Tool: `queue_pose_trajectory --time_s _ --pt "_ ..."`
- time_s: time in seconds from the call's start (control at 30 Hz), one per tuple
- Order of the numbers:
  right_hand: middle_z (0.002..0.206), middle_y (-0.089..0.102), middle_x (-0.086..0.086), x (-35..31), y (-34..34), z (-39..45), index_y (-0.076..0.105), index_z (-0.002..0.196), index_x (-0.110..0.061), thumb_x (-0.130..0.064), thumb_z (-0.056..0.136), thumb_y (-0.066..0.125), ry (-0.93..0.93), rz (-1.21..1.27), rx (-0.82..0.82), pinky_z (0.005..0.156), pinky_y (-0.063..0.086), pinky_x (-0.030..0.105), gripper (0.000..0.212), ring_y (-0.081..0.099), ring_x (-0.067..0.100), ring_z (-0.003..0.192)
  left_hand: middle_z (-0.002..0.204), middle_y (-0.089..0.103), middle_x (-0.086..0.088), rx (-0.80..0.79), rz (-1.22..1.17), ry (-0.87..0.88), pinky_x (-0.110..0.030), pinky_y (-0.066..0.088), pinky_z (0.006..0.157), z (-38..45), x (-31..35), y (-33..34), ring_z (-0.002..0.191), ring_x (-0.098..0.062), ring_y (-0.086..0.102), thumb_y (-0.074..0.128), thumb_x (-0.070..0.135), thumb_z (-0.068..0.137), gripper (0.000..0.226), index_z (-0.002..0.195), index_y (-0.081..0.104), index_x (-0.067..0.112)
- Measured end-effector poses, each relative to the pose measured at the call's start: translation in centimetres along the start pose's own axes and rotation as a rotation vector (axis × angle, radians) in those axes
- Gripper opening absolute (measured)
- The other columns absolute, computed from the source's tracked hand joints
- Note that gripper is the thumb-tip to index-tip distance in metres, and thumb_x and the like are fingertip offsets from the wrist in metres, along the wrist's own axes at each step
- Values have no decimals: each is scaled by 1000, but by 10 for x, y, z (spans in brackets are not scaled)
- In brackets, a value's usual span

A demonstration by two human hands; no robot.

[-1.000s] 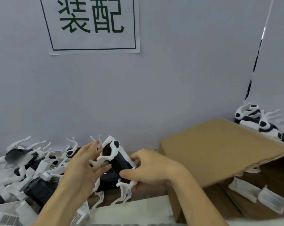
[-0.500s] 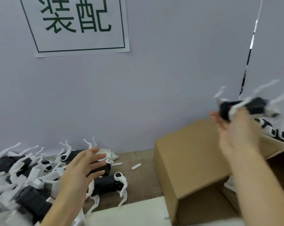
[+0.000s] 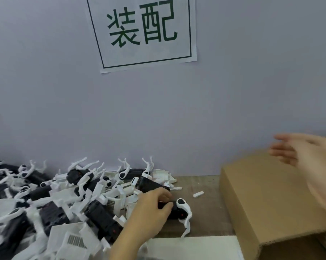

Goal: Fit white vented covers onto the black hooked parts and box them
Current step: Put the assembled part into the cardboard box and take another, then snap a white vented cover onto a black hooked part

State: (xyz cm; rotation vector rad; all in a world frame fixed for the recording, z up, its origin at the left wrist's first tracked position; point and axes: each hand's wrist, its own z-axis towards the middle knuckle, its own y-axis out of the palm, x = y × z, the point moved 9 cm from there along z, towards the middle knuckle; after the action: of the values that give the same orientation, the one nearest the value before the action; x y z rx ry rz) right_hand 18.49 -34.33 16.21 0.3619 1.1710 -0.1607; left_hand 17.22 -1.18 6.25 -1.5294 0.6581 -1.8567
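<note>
My left hand (image 3: pixel 152 210) curls over a black hooked part (image 3: pixel 179 210) with white curved hooks, lying on the table at the right end of the pile. That pile of black hooked parts (image 3: pixel 74 196) and loose white vented covers (image 3: pixel 74 239) fills the left of the table. My right hand (image 3: pixel 304 156) hovers blurred above the cardboard box flap (image 3: pixel 267 199), fingers spread and holding nothing.
A cardboard box stands at the right with its flap raised toward me. A paper sign (image 3: pixel 143 30) with green characters hangs on the grey wall. Small white scraps (image 3: pixel 198 194) lie on the wooden table. A white sheet (image 3: pixel 192 248) lies along the near edge.
My right hand carried the assembled part over to the box and now hovers with nothing in it. My left hand dropped onto a black hooked part at the pile's edge. The camera turned left.
</note>
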Motion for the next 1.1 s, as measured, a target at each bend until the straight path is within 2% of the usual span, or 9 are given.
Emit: queue_pose_trajectory --time_s 0.1,0.2,0.27,0.4,0.57,0.73,0.9,1.0,1.1 --pt "76 74 -4 18 71 -24 72 95 -23 -5 99 46 -76 -288 -231 55 50 10 32 70 3 65 109 66 17 -21 47 21 -17 46 95 0 0 3 107 1 58 60 26 97 17 112 65 32" --pt "105 71 -22 67 152 -80 68 114 -31 -19 101 47 -105 -551 -532 86 49 16 28 64 -2 100 101 67 20 50 -5 31 -4 44 81 -1 2 -6 97 7 59 53 18 99 21 109 68 28" --pt "126 60 -15 109 175 -101 57 133 -31 -24 103 44 -118 -706 -600 102 42 24 34 54 4 118 92 67 20 139 -31 24 -2 43 74 -1 1 -17 88 10 60 51 13 99 23 105 71 25" --pt "110 66 -7 146 182 -113 64 111 -30 -20 100 51 -59 -628 -673 90 47 14 20 59 1 102 84 64 20 299 13 -1 -5 44 68 -2 -3 -41 83 7 60 53 14 99 21 99 71 25" --pt "90 69 -10 147 170 -104 66 88 -34 -17 95 62 -45 -567 -571 66 40 6 19 58 -4 84 98 65 14 422 174 -120 -26 49 75 -5 -14 -81 92 -7 61 52 22 97 19 110 67 24" --pt "83 69 -12 136 157 -91 70 87 -29 -13 96 62 -32 -403 -409 60 42 13 20 61 3 77 86 63 10 379 257 -214 -24 50 63 -1 -12 -100 73 -9 61 51 23 97 14 98 65 20" --pt "110 66 -3 117 134 -86 67 108 -24 -22 101 52 10 -182 -57 66 51 17 16 62 -5 89 70 60 7 516 -77 -141 -18 40 57 -28 11 -64 67 -7 55 56 32 95 23 75 55 22" --pt "114 59 2 116 127 -87 61 113 -21 -24 103 47 38 -165 61 88 51 40 17 62 16 99 55 54 5 286 -203 -172 -19 38 55 -26 14 -4 54 -10 47 53 41 98 46 61 52 15" --pt "103 56 -8 93 136 -98 60 103 -25 -25 102 47 -210 -257 -4 89 45 39 13 56 23 103 83 74 2 148 -627 -294 -31 55 75 -18 8 25 79 -14 69 51 48 100 43 84 73 15"
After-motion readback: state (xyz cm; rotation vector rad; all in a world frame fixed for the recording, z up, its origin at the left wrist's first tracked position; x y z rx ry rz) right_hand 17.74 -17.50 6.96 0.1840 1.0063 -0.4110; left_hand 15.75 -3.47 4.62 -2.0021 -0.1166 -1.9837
